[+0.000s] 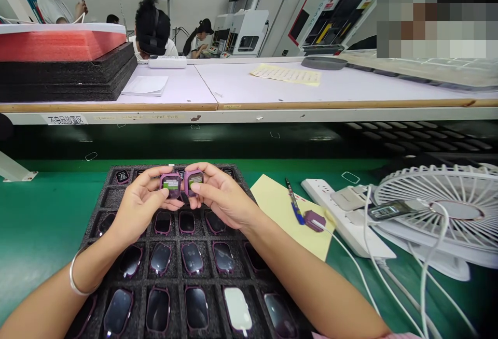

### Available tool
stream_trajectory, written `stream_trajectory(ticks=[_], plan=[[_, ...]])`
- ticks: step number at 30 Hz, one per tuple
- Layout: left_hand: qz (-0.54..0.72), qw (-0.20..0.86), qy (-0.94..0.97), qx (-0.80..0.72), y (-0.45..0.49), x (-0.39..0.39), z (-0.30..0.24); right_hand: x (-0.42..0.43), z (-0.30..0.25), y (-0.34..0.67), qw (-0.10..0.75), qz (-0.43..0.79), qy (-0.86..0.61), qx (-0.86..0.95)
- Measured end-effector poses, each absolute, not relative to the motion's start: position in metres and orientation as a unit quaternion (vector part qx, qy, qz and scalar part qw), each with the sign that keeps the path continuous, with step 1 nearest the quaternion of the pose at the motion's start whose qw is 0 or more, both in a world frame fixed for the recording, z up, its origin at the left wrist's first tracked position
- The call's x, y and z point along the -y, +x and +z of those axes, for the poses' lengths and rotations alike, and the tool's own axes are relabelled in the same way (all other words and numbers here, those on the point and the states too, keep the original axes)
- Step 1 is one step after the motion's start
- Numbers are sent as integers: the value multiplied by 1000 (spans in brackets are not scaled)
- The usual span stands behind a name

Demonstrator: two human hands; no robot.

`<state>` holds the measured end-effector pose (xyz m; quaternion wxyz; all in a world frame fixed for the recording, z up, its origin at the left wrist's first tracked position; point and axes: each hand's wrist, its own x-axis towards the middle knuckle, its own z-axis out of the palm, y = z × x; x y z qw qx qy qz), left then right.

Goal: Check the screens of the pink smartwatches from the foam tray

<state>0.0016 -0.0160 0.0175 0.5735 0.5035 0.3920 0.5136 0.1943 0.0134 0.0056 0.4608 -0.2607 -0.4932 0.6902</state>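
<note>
My left hand (146, 196) grips a purple smartwatch case (171, 181) by its edges, the thumb on its lit screen. Beside it, my right hand (218, 194) pinches a second purple smartwatch case (194, 177), its screen lit too and partly under the thumb. Both are held side by side above a black foam tray (177, 266). Rows of purple watch cases with dark screens, such as this watch case (192, 257), lie in the tray's compartments. One compartment holds a case with a white face (237, 308). My forearms hide parts of the tray.
Right of the tray lie yellow paper (272, 199), a pen (294, 201) and a purple piece on a white cable (314, 221). A power strip (346, 220) and white fan (447, 204) stand farther right. A shelf (233, 87) with foam stacks (62, 64) crosses behind; people are beyond.
</note>
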Motion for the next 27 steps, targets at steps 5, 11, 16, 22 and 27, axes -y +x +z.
stream_trajectory(ticks=[5,11,16,22,27], plan=[[517,578,493,-394,2,16,18,-13,7,195,462,688,-257,498],[520,589,479,-391,2,16,21,-13,6,195,463,686,-258,499],[518,591,479,-390,2,14,21,-14,5,195,462,686,-256,500],[517,591,481,-389,2,12,18,-15,3,195,463,681,-257,505],[533,592,473,-376,2,8,19,-18,3,194,475,691,-245,487]])
